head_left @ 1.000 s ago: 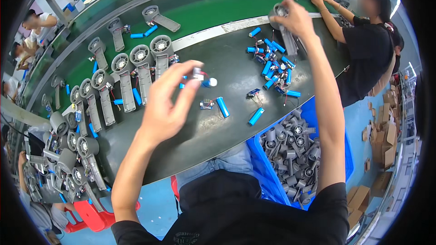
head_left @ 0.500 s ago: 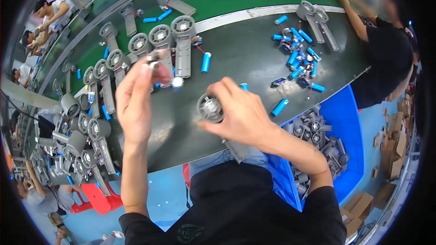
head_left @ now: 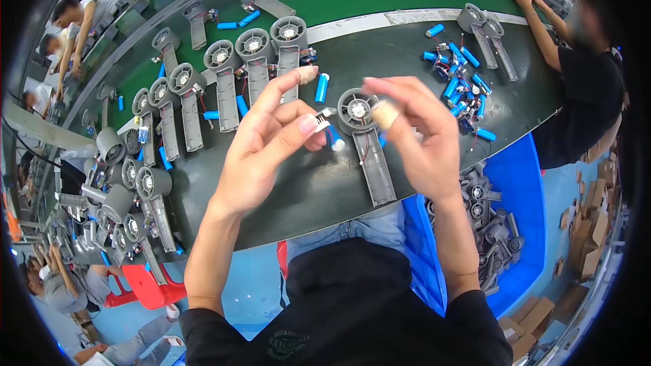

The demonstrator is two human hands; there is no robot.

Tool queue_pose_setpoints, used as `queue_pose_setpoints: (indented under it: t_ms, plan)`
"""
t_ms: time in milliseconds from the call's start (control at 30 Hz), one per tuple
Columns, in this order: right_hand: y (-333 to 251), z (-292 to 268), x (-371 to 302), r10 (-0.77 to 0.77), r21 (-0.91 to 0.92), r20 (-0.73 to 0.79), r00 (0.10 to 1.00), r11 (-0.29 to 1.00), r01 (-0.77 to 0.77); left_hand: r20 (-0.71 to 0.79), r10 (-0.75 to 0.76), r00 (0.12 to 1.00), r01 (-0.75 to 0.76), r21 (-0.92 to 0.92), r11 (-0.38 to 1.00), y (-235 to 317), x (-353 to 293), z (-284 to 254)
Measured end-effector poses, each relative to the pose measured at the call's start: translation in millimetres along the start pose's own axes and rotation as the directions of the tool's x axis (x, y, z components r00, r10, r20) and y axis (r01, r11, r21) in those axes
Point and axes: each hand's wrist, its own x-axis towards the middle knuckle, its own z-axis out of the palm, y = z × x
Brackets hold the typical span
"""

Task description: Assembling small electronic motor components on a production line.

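Between thumb and fingers, my left hand [head_left: 254, 146] pinches a small white part [head_left: 321, 122] with dark stripes. Just below it shows a blue piece with a white end [head_left: 337, 142], mostly hidden. A grey handheld fan housing [head_left: 377, 173] lies on the table before me, its round head away from me and its open handle toward me. Thin red wire runs near the top of that handle. Over the right side of the fan head hovers my right hand [head_left: 427, 139], fingers apart and slightly blurred, holding nothing visible. Tan covers wrap a fingertip on each hand.
Several grey fan housings [head_left: 225, 91] stand in rows at left, some with blue cells. A pile of blue cells with small boards [head_left: 461, 88] lies at right. A blue bin [head_left: 519, 183] of grey parts stands below the table edge. A co-worker [head_left: 576, 95] sits at far right.
My right hand has set the fan housing down on the table and let it go. My left hand has moved right and nearer the housing, still pinching the small part.
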Motion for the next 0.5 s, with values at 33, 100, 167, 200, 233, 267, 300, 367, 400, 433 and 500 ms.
queue_pose_setpoints:
  t_ms: [33,100,167,200,233,267,300,367,400,433,500]
  plan:
    - [-0.1,2.0,-1.2,-0.114,0.122,0.055,0.992,0.987,0.106,0.009,-0.003,1.0,0.003,-0.002,1.0,3.5,0.5,4.8]
    - [-4.0,8.4,-4.6,-0.161,0.122,0.099,0.982,0.981,0.148,0.009,0.013,1.0,-0.013,0.033,0.999,7.6,1.8,19.1]
    - [4.2,3.2,-5.9,-0.172,0.14,0.154,0.973,0.979,0.15,0.011,0.017,1.0,-0.017,-0.001,1.0,8.1,7.7,28.9]
    - [7.4,-2.6,-9.2,-0.159,0.144,0.156,0.975,0.98,0.137,0.065,-0.027,0.998,0.027,-0.001,1.0,8.8,10.3,30.5]
    - [11.5,-8.8,-16.2,-0.147,0.173,0.098,0.984,0.976,0.129,0.115,-0.062,0.991,0.062,0.005,0.998,8.6,8.9,31.3]
    - [14.3,-17.0,-24.1,-0.13,0.195,0.037,0.991,0.973,0.121,0.018,-0.05,0.999,0.048,0.102,0.994,8.1,6.9,36.0]
    - [16.4,-27.1,-33.8,-0.063,0.24,0.012,0.998,0.969,0.059,0.019,-0.054,0.998,0.052,0.099,0.994,5.5,5.9,33.3]
    - [26.4,-38.8,-59.3,0.155,0.449,-0.102,0.983,0.889,-0.094,0.146,0.175,0.974,-0.227,0.685,0.692,-1.0,6.2,27.9]
    - [26.7,-38.1,-64.9,0.163,0.451,-0.104,0.981,0.887,-0.1,0.155,0.232,0.96,-0.275,0.671,0.689,-11.6,5.6,28.7]
    - [27.3,-37.4,-68.2,0.249,0.447,-0.102,0.963,0.877,-0.179,0.156,0.225,0.962,-0.27,0.671,0.691,-20.8,5.0,25.6]
    - [34.1,-34.3,-78.5,0.362,0.38,-0.074,0.929,0.872,-0.309,0.333,0.18,0.926,-0.378,0.787,0.488,-33.2,3.6,19.6]
